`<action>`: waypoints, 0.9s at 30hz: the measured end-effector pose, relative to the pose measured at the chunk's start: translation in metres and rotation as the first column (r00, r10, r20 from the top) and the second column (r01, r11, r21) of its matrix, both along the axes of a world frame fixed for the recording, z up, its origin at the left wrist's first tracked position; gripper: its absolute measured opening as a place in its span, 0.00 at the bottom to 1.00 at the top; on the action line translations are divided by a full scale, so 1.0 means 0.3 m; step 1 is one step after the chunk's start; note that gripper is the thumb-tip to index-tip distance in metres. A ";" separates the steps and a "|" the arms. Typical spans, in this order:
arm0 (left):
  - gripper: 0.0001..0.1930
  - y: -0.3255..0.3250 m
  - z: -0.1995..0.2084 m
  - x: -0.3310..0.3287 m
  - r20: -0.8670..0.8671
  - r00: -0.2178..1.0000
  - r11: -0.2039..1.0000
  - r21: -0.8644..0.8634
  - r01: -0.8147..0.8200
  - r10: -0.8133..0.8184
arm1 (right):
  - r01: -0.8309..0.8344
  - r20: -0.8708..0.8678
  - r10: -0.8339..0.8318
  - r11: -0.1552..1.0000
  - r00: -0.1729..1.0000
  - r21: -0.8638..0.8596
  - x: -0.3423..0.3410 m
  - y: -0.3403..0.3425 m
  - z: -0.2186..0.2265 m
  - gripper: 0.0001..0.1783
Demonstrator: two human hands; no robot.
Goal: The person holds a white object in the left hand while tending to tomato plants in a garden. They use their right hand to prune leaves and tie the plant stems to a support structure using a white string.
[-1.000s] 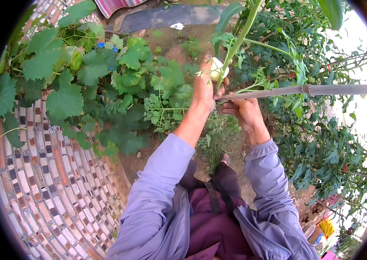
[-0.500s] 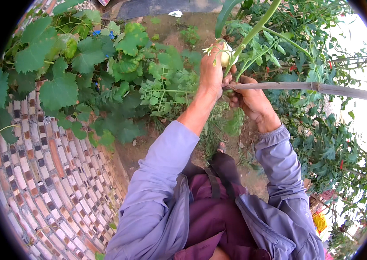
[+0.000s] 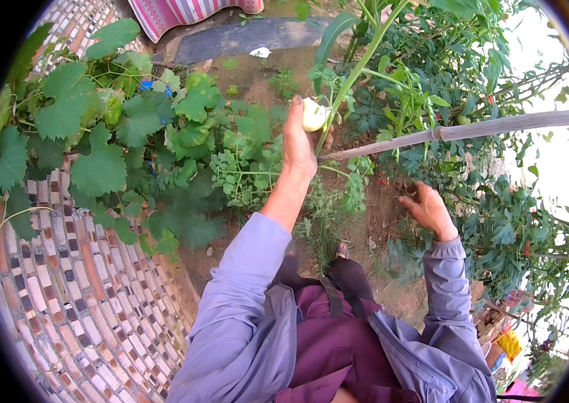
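Observation:
My left hand is closed round the green stem of a tomato plant. A pale, whitish-green tomato sits beside its raised thumb, still against the stem. The near end of a grey wooden pole meets the stem at this hand; whether the fingers also grip the pole is hidden. My right hand hangs apart, lower and to the right, over soil by the leafy plants. Its fingers are loosely bent, with the thumb apart from them, and nothing shows in it.
Large grape leaves crowd the left, above a brick-patterned surface. Dense tomato plants line the right side. Farther off lie a dark strip on the ground and a striped pink cushion.
My right hand has left the stem and pole and moved down to the right. My left hand has shifted slightly left and down with the stem, and the pole now slants.

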State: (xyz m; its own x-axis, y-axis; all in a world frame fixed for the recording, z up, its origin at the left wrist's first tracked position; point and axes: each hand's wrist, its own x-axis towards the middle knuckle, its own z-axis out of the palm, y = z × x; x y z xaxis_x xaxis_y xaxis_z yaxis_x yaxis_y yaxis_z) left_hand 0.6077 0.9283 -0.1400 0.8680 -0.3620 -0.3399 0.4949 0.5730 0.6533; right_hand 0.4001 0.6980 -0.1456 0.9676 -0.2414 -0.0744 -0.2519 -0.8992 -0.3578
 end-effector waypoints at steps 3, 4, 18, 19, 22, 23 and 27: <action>0.27 0.054 -0.025 0.011 0.045 0.999 0.999 -0.037 -0.016 0.017 | 0.199 -0.237 -0.102 0.878 0.966 0.435 0.100 0.143 0.198 0.16; 0.27 0.071 -0.023 0.009 0.048 0.998 0.998 -0.052 -0.047 0.049 | 0.170 -0.156 -0.091 0.758 0.984 0.630 0.128 0.160 0.243 0.15; 0.24 0.037 -0.073 -0.041 -0.043 0.988 0.967 -0.204 -0.154 0.148 | -0.338 0.463 -0.152 0.494 0.873 0.801 0.517 0.273 0.614 0.21; 0.24 0.037 -0.065 -0.041 -0.043 0.988 0.967 -0.205 -0.153 0.147 | -0.362 0.449 -0.058 0.503 0.892 0.785 0.529 0.276 0.621 0.22; 0.24 0.037 -0.059 -0.042 -0.027 0.987 0.976 -0.148 -0.161 0.159 | -0.391 0.412 0.058 0.457 0.909 0.799 0.528 0.275 0.616 0.22; 0.24 0.038 -0.070 -0.038 -0.056 0.988 0.971 -0.184 -0.151 0.143 | -0.394 0.396 0.082 0.403 0.914 0.826 0.527 0.273 0.611 0.22; 0.22 0.074 -0.062 -0.043 -0.030 0.999 0.952 -0.304 -0.028 0.020 | -0.319 0.402 -0.120 0.425 0.908 0.847 0.497 0.285 0.600 0.17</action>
State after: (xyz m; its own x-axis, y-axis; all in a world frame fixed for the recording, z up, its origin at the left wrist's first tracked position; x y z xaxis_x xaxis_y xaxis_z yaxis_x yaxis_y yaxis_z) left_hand 0.5948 0.9505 -0.1588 0.8697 -0.4312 -0.2401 0.4936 0.7543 0.4329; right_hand 0.5493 0.7836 0.0344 0.9756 -0.1517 0.1584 0.1555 -0.0310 -0.9874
